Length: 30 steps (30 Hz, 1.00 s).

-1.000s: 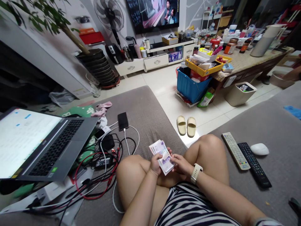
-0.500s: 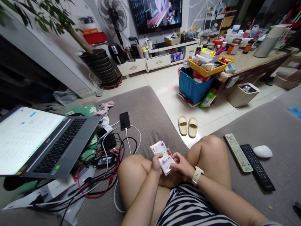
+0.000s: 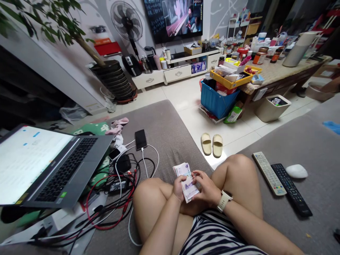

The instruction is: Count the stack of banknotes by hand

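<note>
A stack of pale purple banknotes [image 3: 189,188] is held above my crossed legs. My left hand [image 3: 179,187] grips the stack from its left side, thumb lying across the top note. At the right edge of the notes is my right hand [image 3: 206,187], its fingers curved and thumb apart from the index finger, close to the paper. Whether those fingertips pinch a note cannot be made out. A pale watch [image 3: 224,201] is on my right wrist. The far ends of the notes fan out slightly.
Left on the grey couch [image 3: 164,127] are an open laptop [image 3: 69,166], tangled cables [image 3: 124,198] and a phone [image 3: 140,139] on a white cable. To the right lie two remotes [image 3: 269,173] [image 3: 292,189] and a white mouse [image 3: 296,171]. Slippers [image 3: 211,144] stand on the floor.
The banknotes and both hands have shifted slightly right and down in the view. My right index finger has lifted, and the gap between it and the thumb is wider.
</note>
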### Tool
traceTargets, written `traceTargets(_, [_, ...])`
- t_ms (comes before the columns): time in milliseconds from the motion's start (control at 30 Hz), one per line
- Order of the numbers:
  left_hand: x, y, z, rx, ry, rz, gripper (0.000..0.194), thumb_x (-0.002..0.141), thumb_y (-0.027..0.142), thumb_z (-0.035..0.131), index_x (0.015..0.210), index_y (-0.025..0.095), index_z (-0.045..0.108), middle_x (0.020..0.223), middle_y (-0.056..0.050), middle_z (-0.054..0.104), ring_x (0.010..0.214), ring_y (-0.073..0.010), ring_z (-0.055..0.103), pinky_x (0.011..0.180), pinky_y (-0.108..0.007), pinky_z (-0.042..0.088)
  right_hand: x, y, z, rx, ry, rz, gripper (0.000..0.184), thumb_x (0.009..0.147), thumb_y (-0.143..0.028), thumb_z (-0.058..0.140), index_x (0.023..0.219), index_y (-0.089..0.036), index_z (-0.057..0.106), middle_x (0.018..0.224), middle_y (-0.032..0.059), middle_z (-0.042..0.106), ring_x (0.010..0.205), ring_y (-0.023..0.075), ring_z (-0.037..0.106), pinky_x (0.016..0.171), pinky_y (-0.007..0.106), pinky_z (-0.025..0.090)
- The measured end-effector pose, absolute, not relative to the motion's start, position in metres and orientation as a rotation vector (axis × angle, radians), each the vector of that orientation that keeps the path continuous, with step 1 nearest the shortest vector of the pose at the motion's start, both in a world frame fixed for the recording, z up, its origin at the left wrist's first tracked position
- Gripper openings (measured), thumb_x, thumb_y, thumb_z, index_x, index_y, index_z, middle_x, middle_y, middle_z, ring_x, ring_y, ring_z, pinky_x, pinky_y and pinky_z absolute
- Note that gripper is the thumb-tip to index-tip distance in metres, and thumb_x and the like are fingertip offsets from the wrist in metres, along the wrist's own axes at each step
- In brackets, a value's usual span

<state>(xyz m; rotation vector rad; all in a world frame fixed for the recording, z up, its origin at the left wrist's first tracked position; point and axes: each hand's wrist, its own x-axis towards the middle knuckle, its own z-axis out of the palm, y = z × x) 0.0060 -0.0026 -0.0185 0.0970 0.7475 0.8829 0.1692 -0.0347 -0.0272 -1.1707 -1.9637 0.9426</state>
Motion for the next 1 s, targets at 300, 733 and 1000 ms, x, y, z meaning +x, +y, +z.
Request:
traceTargets(300, [0.0040, -0.0029, -0.0230, 0.110, 0.740, 0.922, 0.040, 0.059, 0.018, 0.060, 0.098, 0.012, 0.069, 0.079, -0.011, 0.074, 0.078, -0.0306, 0.070, 0.079, -0.046, 0.053, 0.1697, -0.0339, -0.0226, -1.137, -2.034, 0.886, 0.057, 0.059, -0.043, 0.087, 0.105, -0.022, 0.061, 0.139, 0.0152, 0.045, 0.125, 0.0334, 0.046, 0.102, 0.049, 0.040])
traceTargets(733, [0.0051, -0.0040, -0.0165, 0.110, 0.753, 0.889, 0.033, 0.059, 0.018, 0.059, 0.089, 0.010, 0.069, 0.073, -0.011, 0.072, 0.072, -0.0265, 0.068, 0.078, -0.042, 0.053, 0.1705, -0.0347, -0.0205, -1.140, -2.074, 0.855, 0.055, 0.062, -0.040, 0.085, 0.107, -0.021, 0.060, 0.140, 0.0152, 0.044, 0.125, 0.0319, 0.046, 0.102, 0.047, 0.041])
traceTargets(1000, [0.0084, -0.0057, -0.0169, 0.124, 0.759, 0.839, 0.029, 0.058, 0.017, 0.060, 0.084, 0.009, 0.071, 0.071, -0.010, 0.071, 0.072, -0.0272, 0.068, 0.078, -0.041, 0.051, 0.1709, -0.0352, -0.0188, -1.147, -2.049, 0.870, 0.055, 0.057, -0.043, 0.088, 0.099, -0.021, 0.061, 0.140, 0.0139, 0.044, 0.124, 0.0320, 0.046, 0.101, 0.046, 0.042])
